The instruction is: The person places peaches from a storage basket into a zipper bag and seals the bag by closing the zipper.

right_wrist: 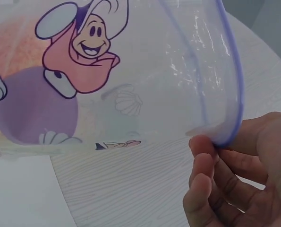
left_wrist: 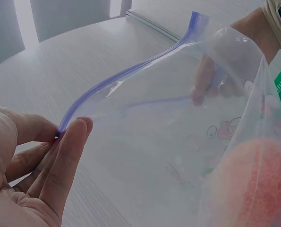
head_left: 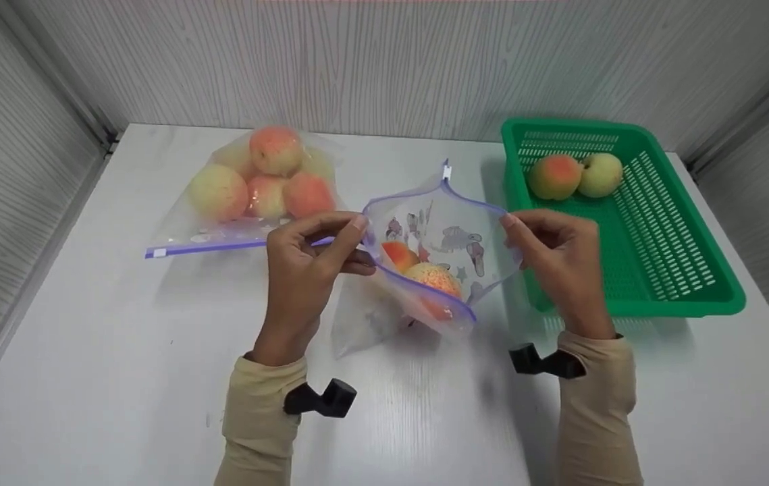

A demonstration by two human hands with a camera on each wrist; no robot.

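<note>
A clear zip-top bag [head_left: 448,216] with cartoon prints and a purple zip stands with its mouth spread wide, tilted toward me. On the left edge of the mouth, my left hand [head_left: 303,270] pinches the rim between thumb and fingers. My right hand [head_left: 560,263] pinches the opposite edge. Inside lie two visible peaches, a speckled one [head_left: 433,278] and a redder one [head_left: 399,256]. The white slider [head_left: 447,173] sits at the far end of the zip. Through the plastic, the left wrist view shows a blurred peach [left_wrist: 258,189]; cartoon figures cover the bag [right_wrist: 154,71] in the right wrist view.
Behind my left hand lies another purple-zipped bag [head_left: 178,233] with several peaches in it, its zip edge toward me. A green plastic basket [head_left: 701,250] stands at the right, holding a red-yellow peach [head_left: 555,177] and a paler one [head_left: 601,175]. Panels wall the white table [head_left: 121,378].
</note>
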